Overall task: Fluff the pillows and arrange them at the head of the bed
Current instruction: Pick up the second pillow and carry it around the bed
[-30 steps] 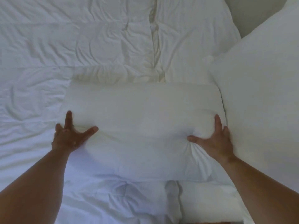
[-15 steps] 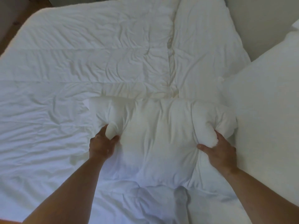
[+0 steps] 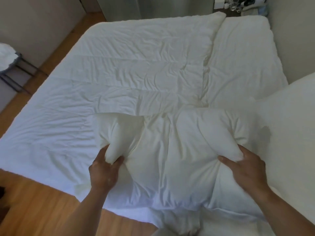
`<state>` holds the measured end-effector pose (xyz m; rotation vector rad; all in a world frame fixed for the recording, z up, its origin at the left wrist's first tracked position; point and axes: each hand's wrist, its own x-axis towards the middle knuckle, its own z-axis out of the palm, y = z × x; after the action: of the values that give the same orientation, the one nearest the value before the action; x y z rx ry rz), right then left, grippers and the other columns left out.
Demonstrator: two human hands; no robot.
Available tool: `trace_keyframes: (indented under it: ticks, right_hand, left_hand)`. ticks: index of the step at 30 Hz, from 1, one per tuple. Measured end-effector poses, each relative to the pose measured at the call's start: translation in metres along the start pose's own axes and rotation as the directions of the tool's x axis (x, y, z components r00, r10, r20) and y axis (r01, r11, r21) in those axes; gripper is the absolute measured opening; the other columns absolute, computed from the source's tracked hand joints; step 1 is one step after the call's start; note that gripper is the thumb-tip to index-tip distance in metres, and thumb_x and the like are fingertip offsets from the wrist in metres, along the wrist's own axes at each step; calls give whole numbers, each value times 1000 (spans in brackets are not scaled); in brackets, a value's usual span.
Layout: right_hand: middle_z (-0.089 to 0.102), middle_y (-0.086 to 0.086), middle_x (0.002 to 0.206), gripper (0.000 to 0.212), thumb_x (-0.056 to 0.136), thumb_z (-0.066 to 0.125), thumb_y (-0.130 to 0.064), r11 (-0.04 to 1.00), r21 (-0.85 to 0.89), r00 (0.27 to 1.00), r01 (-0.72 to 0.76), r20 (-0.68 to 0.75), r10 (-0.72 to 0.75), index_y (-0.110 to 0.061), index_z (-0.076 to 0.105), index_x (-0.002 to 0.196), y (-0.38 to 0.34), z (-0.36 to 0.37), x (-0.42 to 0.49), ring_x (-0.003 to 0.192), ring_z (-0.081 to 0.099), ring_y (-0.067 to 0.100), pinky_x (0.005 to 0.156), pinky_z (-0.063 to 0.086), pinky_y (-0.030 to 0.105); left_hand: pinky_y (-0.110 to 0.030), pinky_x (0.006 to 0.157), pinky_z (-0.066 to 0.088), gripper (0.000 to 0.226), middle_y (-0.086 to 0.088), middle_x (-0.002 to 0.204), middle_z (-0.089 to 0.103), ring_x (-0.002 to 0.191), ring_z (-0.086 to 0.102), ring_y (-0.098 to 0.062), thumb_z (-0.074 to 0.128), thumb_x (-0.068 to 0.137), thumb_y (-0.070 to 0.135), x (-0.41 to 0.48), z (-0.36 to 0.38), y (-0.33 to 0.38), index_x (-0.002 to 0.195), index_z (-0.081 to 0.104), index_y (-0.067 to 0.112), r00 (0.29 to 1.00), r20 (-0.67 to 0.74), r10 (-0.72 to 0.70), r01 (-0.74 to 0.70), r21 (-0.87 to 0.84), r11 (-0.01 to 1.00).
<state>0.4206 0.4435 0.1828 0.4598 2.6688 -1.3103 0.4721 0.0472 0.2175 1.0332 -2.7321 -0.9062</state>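
A white pillow (image 3: 172, 154) is bunched up in front of me over the white duvet (image 3: 133, 65). My left hand (image 3: 104, 169) pinches a fold of its left end. My right hand (image 3: 245, 166) grips the bulging right end. Both ends are squeezed inward, so the middle is creased and puffed. A second white pillow (image 3: 289, 133) lies at the right, close beside the held one.
The bed fills most of the view, with a wall (image 3: 293, 40) along its right side. Wooden floor (image 3: 42, 210) runs along the left and near edges. A dark metal stand (image 3: 15, 74) with white cloth is at far left. Small clutter (image 3: 238, 5) sits beyond the bed.
My hands went from lying flat on the pillow to gripping its two ends and squeezing them inward. The pillow has lifted and bunched, and my view has pulled back from the bed.
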Motion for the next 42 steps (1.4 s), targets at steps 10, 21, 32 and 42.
trace_keyframes:
  ticks: [10,21,32,42]
  right_hand:
    - [63,-8,80,42,75,87,-33,978,-52,969,200,156,-190,-16,74,111,-66,50,-54,81,62,22,74,39,32]
    - [60,-20,82,43,77,86,-33,914,-71,888,400,275,-368,-20,73,116,-178,214,-165,79,58,15,65,42,22]
    - [58,-20,83,47,77,85,-39,812,-50,716,581,506,-481,-26,71,119,-322,405,-268,80,57,15,69,41,30]
    - [70,-11,87,41,78,82,-45,740,13,567,673,634,-526,-35,69,115,-431,561,-300,85,66,25,73,51,36]
  left_hand:
    - [-34,79,42,71,3,97,60,94,60,-27,84,73,36,-54,-95,-94,136,55,28,968,-112,-223,205,-152,967]
    - [-36,82,40,66,-6,107,70,98,60,-30,83,76,33,-53,-209,-284,135,56,28,913,-163,-373,323,-269,907]
    - [-45,94,47,60,-8,120,70,103,61,-32,76,82,34,-47,-317,-428,137,54,26,794,-277,-541,441,-351,826]
    - [-45,97,49,61,-6,120,70,104,62,-27,74,84,36,29,-378,-496,139,51,26,677,-333,-657,530,-400,748]
